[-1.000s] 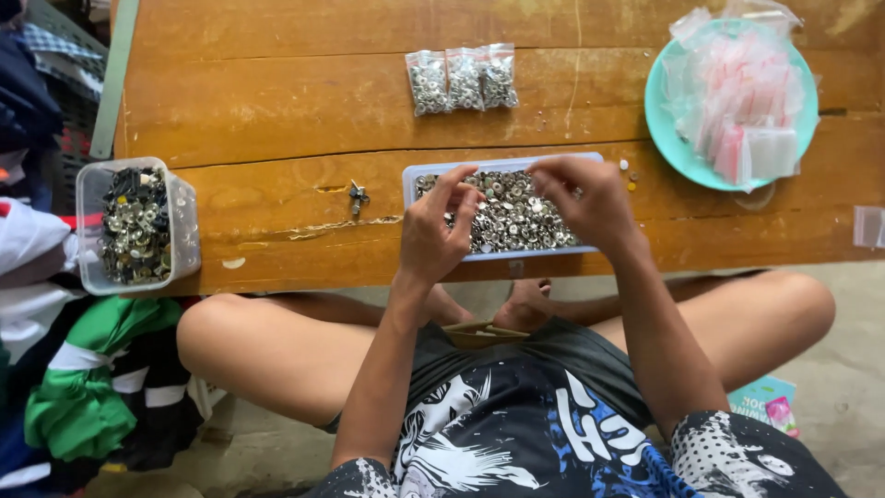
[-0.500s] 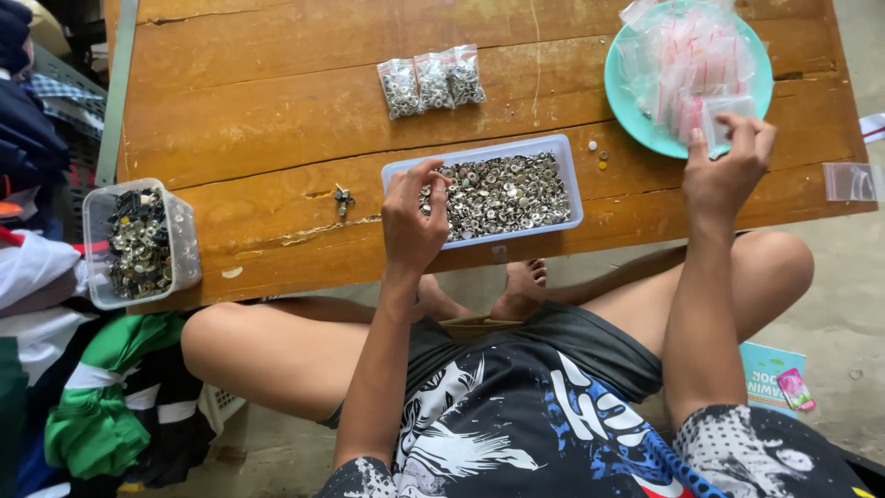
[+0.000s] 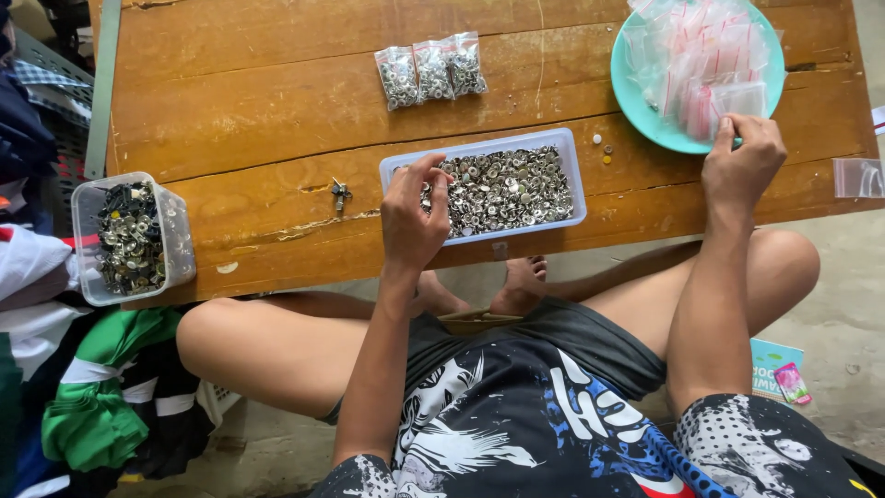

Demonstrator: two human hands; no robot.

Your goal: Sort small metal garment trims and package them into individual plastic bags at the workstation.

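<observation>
A clear rectangular tray point(image 3: 573, 175) full of small metal snap buttons sits near the front edge of the wooden table point(image 3: 277, 83). My left hand point(image 3: 413, 214) rests at the tray's left end, fingers pinched together over the buttons; whether it holds any I cannot tell. My right hand point(image 3: 740, 164) reaches to the turquoise plate point(image 3: 636, 101) at the far right and pinches a small clear zip bag point(image 3: 736, 98) from the pile of empty bags there. Three filled bags point(image 3: 430, 70) of buttons lie in a row behind the tray.
A clear tub point(image 3: 129, 238) of mixed dark and silver metal parts stands at the table's left front corner. A small metal piece point(image 3: 340, 192) and a few loose buttons point(image 3: 601, 148) lie on the table. Another empty bag point(image 3: 857, 177) lies far right. Clothes are heaped at left.
My right hand left the tray and moved right to the plate, where it now pinches a bag. My left hand stayed at the tray's left end.
</observation>
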